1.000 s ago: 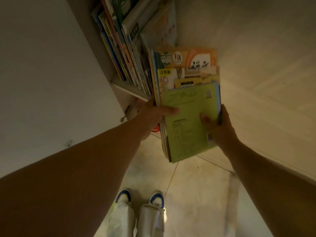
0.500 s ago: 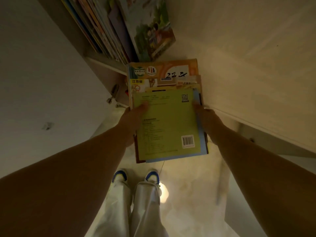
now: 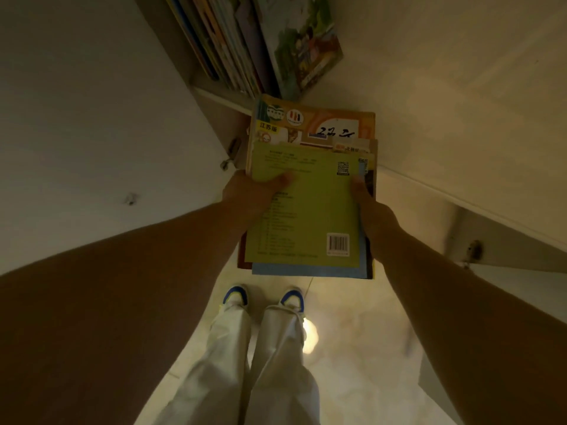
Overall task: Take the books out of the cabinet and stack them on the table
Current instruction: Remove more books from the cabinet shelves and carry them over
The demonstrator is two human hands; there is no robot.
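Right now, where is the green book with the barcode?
In the head view, the green book tops the pile held between the left hand and right hand, just below the cabinet shelf.

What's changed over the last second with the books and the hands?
The bundle of books has come off the cabinet shelf toward the person and turned flat, green cover up. Left hand and right hand still grip its two sides. The other books stay upright on the shelf.

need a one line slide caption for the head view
Both hands, left hand and right hand, hold a pile of books below the cabinet shelf, where more books stand.
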